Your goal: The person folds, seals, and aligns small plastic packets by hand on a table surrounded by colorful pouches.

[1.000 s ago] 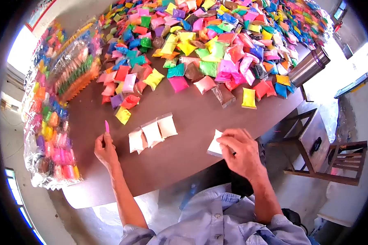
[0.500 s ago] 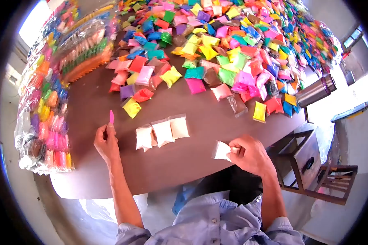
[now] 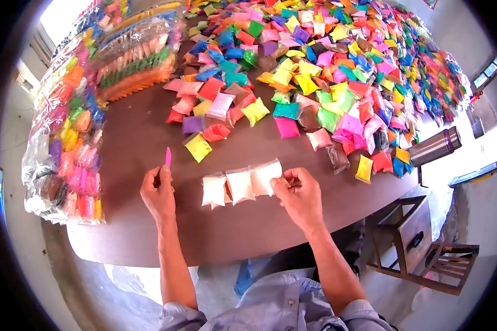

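My left hand (image 3: 159,193) is closed around a small pink plastic tool (image 3: 168,156) with a pointed tip, which stands up from the fingers. To its right, small clear bags with white filling lie in a row on the brown table: a left white packet (image 3: 213,191), a middle white packet (image 3: 240,185) and a right white packet (image 3: 264,177). My right hand (image 3: 299,194) pinches the right edge of the right packet between thumb and fingers. Whether another packet lies under that one is hard to tell.
A large heap of colourful packets (image 3: 309,77) covers the far side of the brown table (image 3: 143,143). Clear bags of sorted packets (image 3: 66,165) line the left edge. A steel flask (image 3: 435,146) lies at the right. Beyond the edge stands a wooden stool (image 3: 408,237).
My right hand has moved left and up with its white packet, from near the table's front edge to the row's right end. My left hand still holds the pink tool. The view has shifted slightly.
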`<action>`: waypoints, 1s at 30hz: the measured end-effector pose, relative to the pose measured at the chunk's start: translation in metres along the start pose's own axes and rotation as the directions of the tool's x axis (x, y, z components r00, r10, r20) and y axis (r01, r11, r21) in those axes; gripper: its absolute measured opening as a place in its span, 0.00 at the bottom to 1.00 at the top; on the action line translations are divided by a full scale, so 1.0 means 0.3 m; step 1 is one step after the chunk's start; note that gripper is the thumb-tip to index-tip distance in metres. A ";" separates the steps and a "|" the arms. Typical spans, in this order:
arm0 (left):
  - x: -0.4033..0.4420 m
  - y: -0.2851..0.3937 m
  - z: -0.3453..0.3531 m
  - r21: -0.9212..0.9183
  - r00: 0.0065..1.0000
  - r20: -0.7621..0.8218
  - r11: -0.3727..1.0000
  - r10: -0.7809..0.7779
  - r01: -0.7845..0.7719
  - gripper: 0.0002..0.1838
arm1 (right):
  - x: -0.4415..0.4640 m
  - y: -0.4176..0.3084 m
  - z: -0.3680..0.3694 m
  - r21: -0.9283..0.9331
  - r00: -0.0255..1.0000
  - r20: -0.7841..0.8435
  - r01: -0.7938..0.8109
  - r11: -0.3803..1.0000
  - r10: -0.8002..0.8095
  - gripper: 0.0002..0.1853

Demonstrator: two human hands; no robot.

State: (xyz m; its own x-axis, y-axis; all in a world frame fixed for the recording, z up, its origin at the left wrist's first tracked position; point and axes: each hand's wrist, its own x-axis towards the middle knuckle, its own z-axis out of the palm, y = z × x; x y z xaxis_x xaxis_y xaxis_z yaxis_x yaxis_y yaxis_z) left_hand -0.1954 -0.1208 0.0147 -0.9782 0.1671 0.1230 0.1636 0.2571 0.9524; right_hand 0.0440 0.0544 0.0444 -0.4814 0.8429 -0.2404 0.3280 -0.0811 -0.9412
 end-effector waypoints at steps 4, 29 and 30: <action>-0.002 0.010 -0.003 -0.005 1.000 0.019 1.000 -0.006 0.007 0.11 | -0.020 -0.001 0.052 -0.077 0.991 -0.071 0.104 0.992 -0.109 0.18; 0.001 0.003 -0.002 0.100 0.999 0.019 0.994 0.032 -0.034 0.11 | -0.042 0.127 -0.058 -0.258 0.817 -0.192 0.492 0.832 -0.543 0.11; 0.001 0.001 -0.001 0.086 1.000 0.007 0.996 0.016 -0.016 0.11 | -0.039 0.136 -0.067 -0.268 0.798 -0.168 0.528 0.806 -0.579 0.11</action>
State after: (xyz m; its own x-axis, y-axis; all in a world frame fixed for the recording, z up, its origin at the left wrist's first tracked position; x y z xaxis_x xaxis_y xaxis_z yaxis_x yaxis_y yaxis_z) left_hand -0.1957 -0.1210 0.0150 -0.9746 0.1780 0.1361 0.1900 0.3349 0.9229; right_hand 0.0794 0.0518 0.0135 -0.4376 0.8090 0.3926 0.2276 0.5220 -0.8220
